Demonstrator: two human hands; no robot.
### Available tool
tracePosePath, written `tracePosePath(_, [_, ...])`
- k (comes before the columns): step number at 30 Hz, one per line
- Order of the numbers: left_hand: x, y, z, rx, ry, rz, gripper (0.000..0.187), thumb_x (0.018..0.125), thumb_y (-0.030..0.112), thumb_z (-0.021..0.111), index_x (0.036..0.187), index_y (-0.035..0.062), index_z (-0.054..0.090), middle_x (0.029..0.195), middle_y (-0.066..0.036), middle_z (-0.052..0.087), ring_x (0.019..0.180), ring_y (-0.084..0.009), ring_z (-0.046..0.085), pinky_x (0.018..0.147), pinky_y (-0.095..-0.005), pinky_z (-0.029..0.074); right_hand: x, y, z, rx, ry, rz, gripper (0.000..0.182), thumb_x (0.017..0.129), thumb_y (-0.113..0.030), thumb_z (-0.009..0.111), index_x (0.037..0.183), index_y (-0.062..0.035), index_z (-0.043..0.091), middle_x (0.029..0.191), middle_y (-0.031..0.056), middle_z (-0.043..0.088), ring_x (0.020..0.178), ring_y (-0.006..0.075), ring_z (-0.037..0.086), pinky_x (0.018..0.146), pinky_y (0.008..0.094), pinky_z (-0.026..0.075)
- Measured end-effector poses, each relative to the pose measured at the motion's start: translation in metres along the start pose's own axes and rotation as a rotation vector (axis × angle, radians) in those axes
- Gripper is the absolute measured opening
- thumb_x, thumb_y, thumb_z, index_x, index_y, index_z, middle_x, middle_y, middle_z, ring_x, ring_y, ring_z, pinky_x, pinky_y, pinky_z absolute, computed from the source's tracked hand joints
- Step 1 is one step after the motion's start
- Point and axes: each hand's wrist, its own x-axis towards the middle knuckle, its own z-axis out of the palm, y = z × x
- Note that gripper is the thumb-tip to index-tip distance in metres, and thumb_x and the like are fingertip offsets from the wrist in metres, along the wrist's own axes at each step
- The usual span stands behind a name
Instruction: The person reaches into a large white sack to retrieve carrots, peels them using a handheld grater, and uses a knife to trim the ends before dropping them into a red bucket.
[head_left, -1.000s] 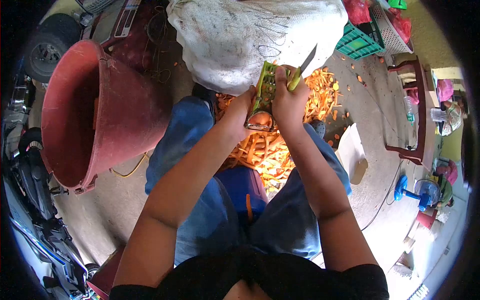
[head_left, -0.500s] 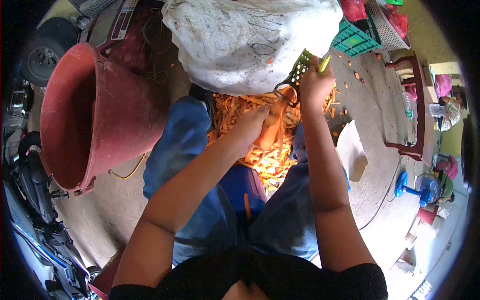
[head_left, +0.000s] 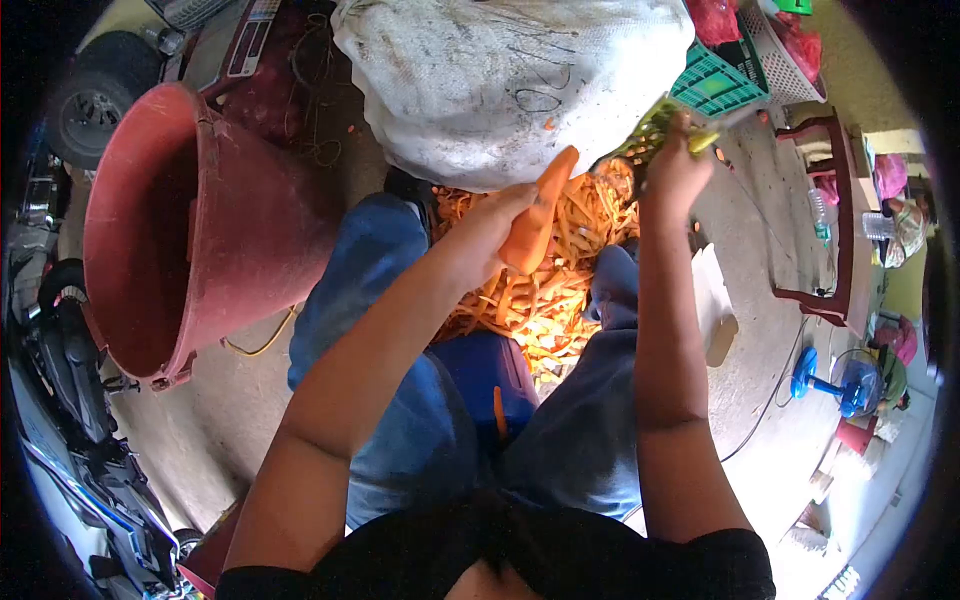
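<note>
A peeled orange carrot (head_left: 532, 232) slants upward in my left hand (head_left: 492, 236), whose fingers are wrapped round its side. To the right, my right hand (head_left: 681, 178) grips a yellow-green peeler (head_left: 655, 130) with a perforated, flat body; motion blurs it, and its blade is hard to make out. The peeler is apart from the carrot. Below both hands, carrot peelings (head_left: 545, 305) lie in a thick heap between my feet. A single strip of peel (head_left: 499, 412) rests on the blue surface (head_left: 480, 375) between my thighs.
A full white sack (head_left: 500, 90) stands just beyond the heap. On the left a large red tub (head_left: 255, 215) lies tipped on its side. Green (head_left: 718, 80) and white crates (head_left: 785, 70) stand at the upper right, with a wooden frame (head_left: 850, 230) and blue fan (head_left: 835, 382) farther right.
My right hand has swung right and outward with the peeler, away from the carrot. The carrot now points up toward the sack in my left hand, with its surface uncovered.
</note>
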Motion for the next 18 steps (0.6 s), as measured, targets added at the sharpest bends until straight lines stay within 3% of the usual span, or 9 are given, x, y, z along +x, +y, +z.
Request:
tracePosePath(4, [0.003,0.004,-0.007,-0.079,0.055,-0.061,0.035,0.077,0.037,0.046,0.096,0.0077,0.046,0.076,-0.008,0.052,0.067,-0.0213,0.054,0.061,-0.0436,0.046,-0.04,-0.016,0.016,0.086,-0.279,0.214,0.018,0.078,-0.018,0.05,0.075,0.0002,0.053,0.064,0.0023,0.051,0.054,0.0083,0.042,0.05,0.0216,0.034])
tracePosePath(5, [0.007,0.003,-0.011,-0.082,0.058,-0.057,0.035,0.077,0.037,0.046,0.096,0.0077,0.046,0.076,-0.008,0.052,0.067,-0.0213,0.054,0.061,-0.0436,0.046,-0.045,-0.006,0.021,0.16,-0.345,0.158,0.02,0.079,-0.019,0.049,0.075,0.0004,0.053,0.063,0.002,0.05,0.054,0.0082,0.043,0.05,0.022,0.035])
tracePosePath(7, [0.011,0.0,-0.017,-0.208,-0.164,-0.013,0.033,0.079,0.035,0.042,0.098,0.0084,0.047,0.08,-0.007,0.054,0.073,-0.0228,0.054,0.065,-0.0469,0.044,-0.06,-0.012,0.025,0.111,-0.4,0.112,0.021,0.08,-0.02,0.048,0.076,0.0005,0.052,0.062,0.0019,0.049,0.055,0.0075,0.043,0.051,0.0221,0.035])
tracePosePath(9, [0.015,-0.003,-0.01,-0.274,-0.101,0.006,0.033,0.08,0.034,0.039,0.099,0.008,0.046,0.084,-0.008,0.054,0.077,-0.0233,0.054,0.067,-0.0478,0.043,-0.073,-0.015,0.027,0.09,-0.448,0.068,0.019,0.081,-0.018,0.047,0.077,0.0005,0.052,0.06,0.0005,0.048,0.054,0.007,0.041,0.05,0.0225,0.035])
tracePosePath(11, [0.011,-0.003,-0.003,-0.334,-0.038,0.02,0.033,0.082,0.032,0.036,0.101,0.0075,0.046,0.088,-0.009,0.055,0.081,-0.0239,0.053,0.069,-0.0487,0.042,-0.082,-0.016,0.026,0.013,-0.444,-0.118,0.018,0.081,-0.014,0.046,0.077,0.0021,0.051,0.058,0.0027,0.048,0.054,0.0083,0.041,0.049,0.0239,0.035])
tracePosePath(12, [0.009,-0.003,-0.002,-0.377,-0.021,0.001,0.03,0.084,0.03,0.032,0.096,0.0066,0.046,0.085,-0.008,0.055,0.076,-0.0217,0.054,0.065,-0.0424,0.044,-0.084,-0.02,0.024,-0.018,-0.439,-0.174,0.017,0.081,-0.014,0.046,0.077,0.0025,0.051,0.058,0.0043,0.048,0.054,0.009,0.042,0.049,0.0245,0.036])
tracePosePath(13, [0.008,-0.002,-0.001,-0.421,-0.005,-0.018,0.029,0.086,0.027,0.027,0.092,0.0057,0.046,0.082,-0.007,0.055,0.071,-0.0194,0.054,0.062,-0.0362,0.045,-0.085,-0.023,0.023,-0.018,-0.436,-0.173,0.017,0.081,-0.014,0.046,0.077,0.0025,0.051,0.058,0.0043,0.048,0.054,0.009,0.042,0.049,0.0245,0.036])
tracePosePath(17, [0.009,0.0,0.005,-0.358,0.041,-0.02,0.032,0.087,0.028,0.024,0.094,0.0051,0.045,0.079,-0.007,0.055,0.069,-0.0186,0.054,0.06,-0.0352,0.046,-0.08,-0.02,0.02,-0.09,-0.358,-0.127,0.018,0.08,-0.014,0.046,0.076,0.0027,0.051,0.056,0.0081,0.049,0.051,0.0116,0.042,0.049,0.0267,0.036])
tracePosePath(18, [0.008,0.001,0.003,-0.286,0.006,-0.021,0.032,0.087,0.028,0.026,0.098,0.0047,0.045,0.088,-0.009,0.054,0.079,-0.0212,0.053,0.068,-0.0393,0.044,-0.076,-0.017,0.021,-0.118,-0.339,-0.112,0.018,0.08,-0.014,0.047,0.075,0.0027,0.051,0.055,0.0089,0.049,0.05,0.0126,0.042,0.049,0.0273,0.036])
